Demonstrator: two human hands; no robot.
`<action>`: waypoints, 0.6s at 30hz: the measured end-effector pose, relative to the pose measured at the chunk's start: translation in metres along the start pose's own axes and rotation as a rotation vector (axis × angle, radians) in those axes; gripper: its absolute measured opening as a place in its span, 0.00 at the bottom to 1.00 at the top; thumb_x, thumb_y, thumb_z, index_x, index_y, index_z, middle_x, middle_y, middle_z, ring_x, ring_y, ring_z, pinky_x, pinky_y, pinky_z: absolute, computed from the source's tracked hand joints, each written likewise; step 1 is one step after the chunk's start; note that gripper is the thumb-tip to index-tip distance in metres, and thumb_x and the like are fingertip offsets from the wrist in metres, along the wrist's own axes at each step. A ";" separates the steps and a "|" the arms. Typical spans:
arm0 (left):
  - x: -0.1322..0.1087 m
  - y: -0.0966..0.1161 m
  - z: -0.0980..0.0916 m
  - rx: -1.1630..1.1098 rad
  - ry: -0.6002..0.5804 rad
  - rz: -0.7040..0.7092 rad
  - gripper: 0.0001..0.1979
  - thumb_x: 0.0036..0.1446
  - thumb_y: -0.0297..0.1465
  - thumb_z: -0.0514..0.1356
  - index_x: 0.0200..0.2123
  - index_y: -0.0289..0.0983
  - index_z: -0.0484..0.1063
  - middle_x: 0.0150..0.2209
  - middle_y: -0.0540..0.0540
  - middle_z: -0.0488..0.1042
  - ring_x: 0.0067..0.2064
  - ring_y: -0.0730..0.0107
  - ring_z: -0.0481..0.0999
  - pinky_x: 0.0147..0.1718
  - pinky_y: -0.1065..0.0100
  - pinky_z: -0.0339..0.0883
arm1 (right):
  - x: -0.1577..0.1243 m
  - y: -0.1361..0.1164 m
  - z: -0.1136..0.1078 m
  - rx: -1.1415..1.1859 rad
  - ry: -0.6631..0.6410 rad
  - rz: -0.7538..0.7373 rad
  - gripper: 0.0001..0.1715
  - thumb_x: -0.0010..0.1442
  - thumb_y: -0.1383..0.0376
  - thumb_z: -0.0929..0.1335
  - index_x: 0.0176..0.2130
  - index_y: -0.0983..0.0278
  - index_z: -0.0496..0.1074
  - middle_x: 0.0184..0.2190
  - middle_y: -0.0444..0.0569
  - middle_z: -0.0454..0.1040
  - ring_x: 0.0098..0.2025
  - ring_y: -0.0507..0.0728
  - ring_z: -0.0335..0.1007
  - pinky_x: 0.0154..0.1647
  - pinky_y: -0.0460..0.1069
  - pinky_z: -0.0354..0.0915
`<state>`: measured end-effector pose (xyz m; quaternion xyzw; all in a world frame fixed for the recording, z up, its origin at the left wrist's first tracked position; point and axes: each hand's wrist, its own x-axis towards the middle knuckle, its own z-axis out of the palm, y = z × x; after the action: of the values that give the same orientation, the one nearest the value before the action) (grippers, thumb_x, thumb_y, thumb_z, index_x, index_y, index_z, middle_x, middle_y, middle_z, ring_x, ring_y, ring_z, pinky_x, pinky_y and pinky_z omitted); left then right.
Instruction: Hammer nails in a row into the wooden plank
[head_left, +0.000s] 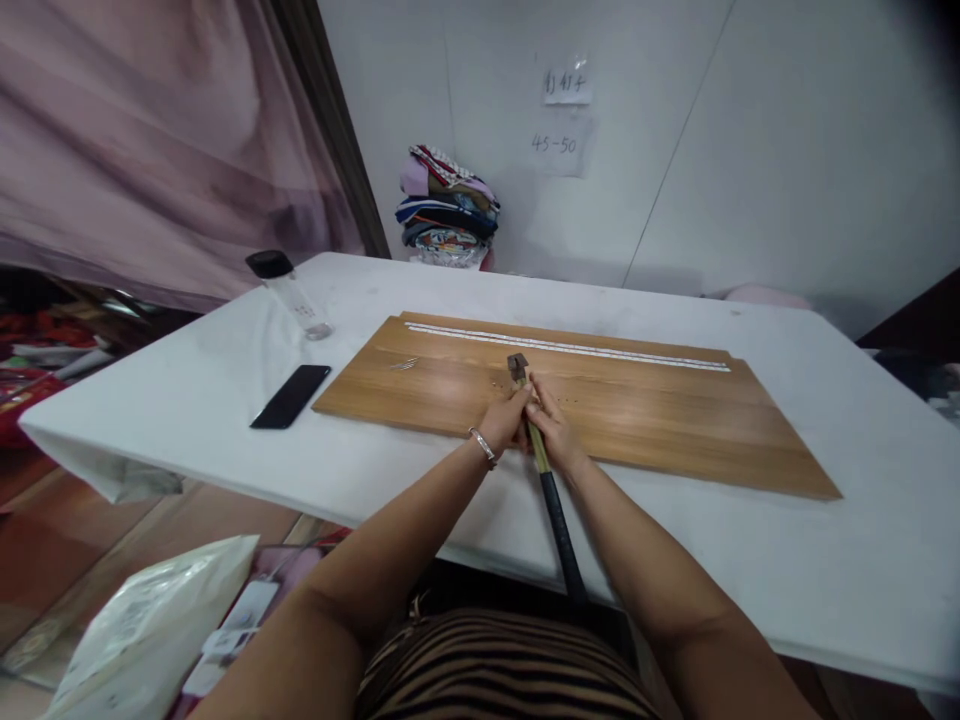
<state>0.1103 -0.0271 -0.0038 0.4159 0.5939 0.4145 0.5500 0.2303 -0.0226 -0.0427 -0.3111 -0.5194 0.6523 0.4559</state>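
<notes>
Wooden board (637,420) on a white table (825,560) — left hand (504,422) and right hand (553,432) both clamp a hammer (559,525) near its head, over a few seemingly driven nails (564,401); loose nails (405,364) lie nearby.

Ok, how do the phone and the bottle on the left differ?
The phone lies flat; the bottle stands upright. The phone is black all over; the bottle is clear with a black cap. The phone is nearer the table's front edge, the bottle farther back. Both sit on the white table, left of the wooden board, apart from the hammer.
</notes>
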 end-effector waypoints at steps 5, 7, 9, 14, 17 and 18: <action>-0.014 0.024 -0.008 -0.110 0.123 0.083 0.21 0.70 0.46 0.61 0.31 0.36 0.76 0.24 0.48 0.76 0.26 0.68 0.77 0.31 0.67 0.72 | 0.002 -0.005 -0.005 -0.207 0.037 -0.120 0.49 0.59 0.38 0.74 0.71 0.55 0.69 0.46 0.51 0.84 0.44 0.63 0.82 0.46 0.58 0.78; -0.018 0.038 -0.021 -0.226 0.143 0.090 0.23 0.71 0.47 0.61 0.29 0.36 0.72 0.25 0.48 0.75 0.27 0.70 0.78 0.32 0.69 0.74 | 0.004 -0.007 -0.010 -0.231 0.098 -0.101 0.48 0.60 0.37 0.73 0.68 0.59 0.72 0.39 0.51 0.84 0.39 0.63 0.82 0.42 0.58 0.79; -0.021 0.054 -0.038 -0.336 0.158 0.074 0.24 0.69 0.51 0.62 0.30 0.37 0.69 0.23 0.52 0.71 0.21 0.74 0.72 0.25 0.71 0.70 | 0.007 -0.010 -0.016 -0.200 0.186 -0.066 0.46 0.61 0.37 0.71 0.65 0.63 0.75 0.31 0.49 0.82 0.29 0.60 0.78 0.31 0.56 0.77; -0.030 0.083 -0.085 -0.365 0.105 0.000 0.23 0.69 0.50 0.63 0.33 0.36 0.68 0.21 0.56 0.65 0.16 0.82 0.60 0.15 0.78 0.53 | 0.021 -0.030 -0.051 -0.335 0.487 -0.106 0.36 0.62 0.43 0.69 0.58 0.65 0.78 0.34 0.52 0.84 0.36 0.62 0.82 0.36 0.56 0.78; -0.042 0.083 -0.098 -0.268 0.053 -0.058 0.21 0.71 0.47 0.61 0.35 0.35 0.71 0.21 0.55 0.65 0.14 0.82 0.57 0.13 0.78 0.49 | 0.021 -0.049 -0.090 -0.735 0.548 -0.107 0.27 0.64 0.51 0.69 0.55 0.63 0.80 0.49 0.59 0.85 0.53 0.66 0.82 0.57 0.62 0.76; -0.046 0.081 -0.098 -0.234 0.027 -0.063 0.20 0.71 0.47 0.61 0.36 0.34 0.72 0.21 0.54 0.66 0.15 0.83 0.57 0.14 0.78 0.49 | 0.018 -0.056 -0.105 -0.896 0.542 -0.090 0.25 0.65 0.54 0.68 0.56 0.62 0.80 0.55 0.60 0.84 0.58 0.67 0.79 0.62 0.63 0.73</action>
<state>0.0174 -0.0495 0.0923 0.3245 0.5613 0.4692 0.5996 0.3305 0.0373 -0.0161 -0.6104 -0.6239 0.2420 0.4237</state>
